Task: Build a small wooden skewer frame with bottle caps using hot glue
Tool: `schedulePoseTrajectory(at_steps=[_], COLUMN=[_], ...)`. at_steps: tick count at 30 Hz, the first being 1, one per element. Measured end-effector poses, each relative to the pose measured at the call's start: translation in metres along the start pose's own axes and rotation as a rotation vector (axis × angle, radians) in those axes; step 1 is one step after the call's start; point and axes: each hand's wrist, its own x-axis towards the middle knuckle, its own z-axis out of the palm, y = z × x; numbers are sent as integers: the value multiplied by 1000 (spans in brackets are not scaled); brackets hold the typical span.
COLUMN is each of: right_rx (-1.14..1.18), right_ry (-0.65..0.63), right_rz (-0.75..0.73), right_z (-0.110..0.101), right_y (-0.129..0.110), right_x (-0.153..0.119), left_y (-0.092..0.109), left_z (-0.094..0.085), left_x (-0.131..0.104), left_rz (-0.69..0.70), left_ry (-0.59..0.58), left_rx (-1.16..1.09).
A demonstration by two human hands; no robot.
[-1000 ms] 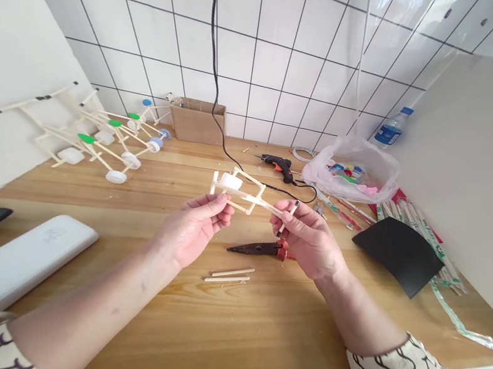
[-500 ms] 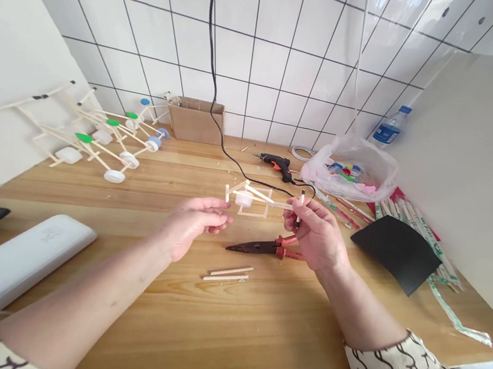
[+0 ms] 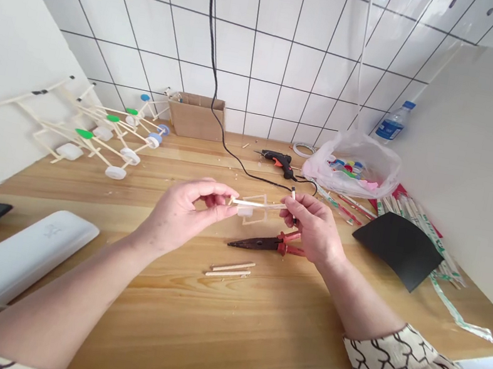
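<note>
- Our left hand [image 3: 189, 211] pinches one end of the stick frame [image 3: 253, 204].
- Our right hand [image 3: 315, 230] holds the other end.
- We have it up over the tabletop's [image 3: 249, 331] middle.
- Pliers [image 3: 257, 244] and two sticks [image 3: 227, 273] lie nearer the front edge.
- A glue gun [image 3: 281, 163] lies near the back edge.
- A bag [image 3: 320, 167] sits by the back right corner.

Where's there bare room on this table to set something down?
Widest: the wooden table between the two short sticks and its near edge. A smaller patch, with a few crumbs, lies between your left hand and the cardboard box. It's crowded at right, with the plastic bag and black sheet, and at back left, with the stick models.
</note>
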Motion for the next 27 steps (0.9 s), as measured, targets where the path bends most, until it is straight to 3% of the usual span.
schedulePoseTrajectory(at_steps=[5,10,15,20,27], right_rx=[-32,-22,-53,-176,-373], right_ry=[-22,-88,-61,-71,-141], right_rz=[-3,-37,6,83,-8], right_z=[1,-2,1,5,11], right_y=[1,8,11,13,16], right_x=[2,4,4,1,-3], left_y=[-4,-6,-5,-1,3], left_z=[1,4,9,12,17], left_x=[-1,-4,-7,-7,-9], left_rz=[43,32,52,88,131], left_ry=[-15,43,100,142,176], left_rx=[92,96,119,132,163])
